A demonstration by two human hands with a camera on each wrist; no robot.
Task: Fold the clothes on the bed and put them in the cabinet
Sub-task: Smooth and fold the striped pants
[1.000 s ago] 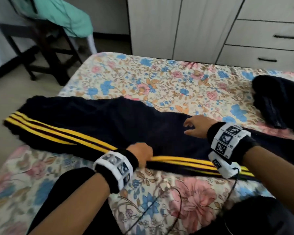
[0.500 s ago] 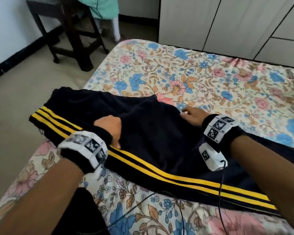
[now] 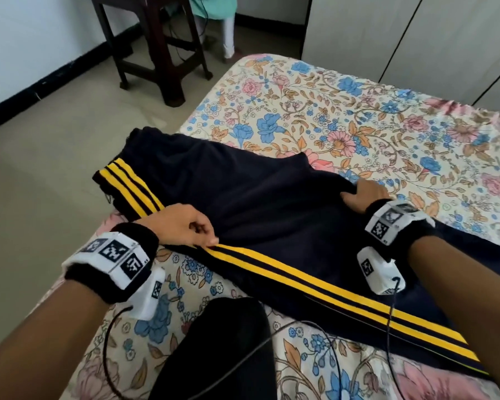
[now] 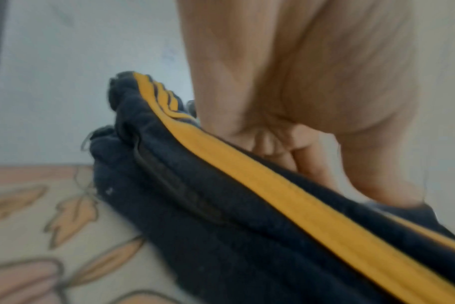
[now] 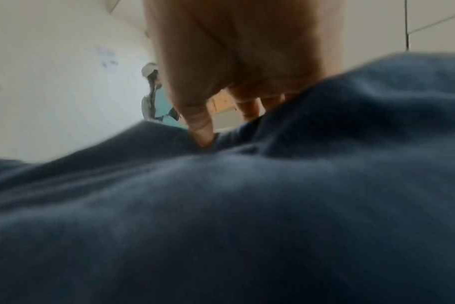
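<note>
A: Navy track pants (image 3: 272, 215) lay flat across the near part of the floral bedsheet (image 3: 344, 116), waistband toward the bed's left edge, not yet folded. Left hand (image 3: 182, 223) curled, fingertips pinching the cloth at the yellow side stripe (image 3: 315, 284). Right hand (image 3: 364, 194) gripped the far edge, thumb dug into the fabric.

B: Risks?

A: Waistband sat at the mattress edge — a hard pull could have dragged it to the floor. Uneven tension between the hands would likely have skewed the fold. The wrist cables (image 3: 388, 327) trailing over the stripe might have snagged.

B: Views?

A: Left wrist camera showed stacked layers under the stripe (image 4: 273, 185) — hidden from the head. Only the head view showed the cabinet (image 3: 416, 33).
</note>
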